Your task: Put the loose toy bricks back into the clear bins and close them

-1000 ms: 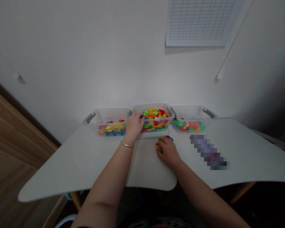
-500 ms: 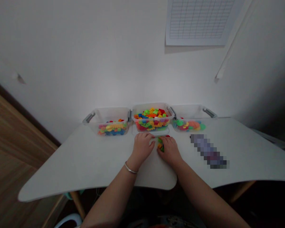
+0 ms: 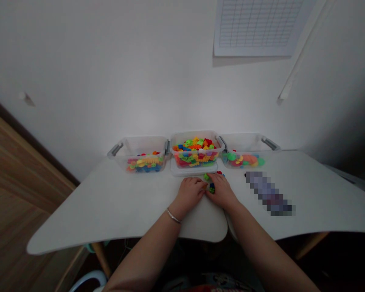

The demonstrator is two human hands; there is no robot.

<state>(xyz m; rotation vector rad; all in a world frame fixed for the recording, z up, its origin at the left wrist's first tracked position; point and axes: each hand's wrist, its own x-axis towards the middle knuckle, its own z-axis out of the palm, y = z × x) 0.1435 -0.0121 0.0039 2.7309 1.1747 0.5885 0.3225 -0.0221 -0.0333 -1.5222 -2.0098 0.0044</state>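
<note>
My left hand [image 3: 191, 193] and my right hand [image 3: 221, 192] meet on the white table [image 3: 109, 207], just in front of the middle bin [image 3: 196, 151]. Both hands have their fingers curled around a small cluster of coloured building blocks [image 3: 211, 186], green, blue and red, held between them. A silver bracelet sits on my left wrist. The middle clear bin is heaped with mixed coloured blocks.
A clear bin of coloured pieces [image 3: 141, 155] stands left of the middle one and another clear bin [image 3: 246, 152] stands right, all against the wall. A blurred-out object [image 3: 269, 193] lies on the table to the right. The table's front edge curves in near my body.
My left hand left the middle bin and came down to the table beside my right hand. Both hands now close on the block cluster.
</note>
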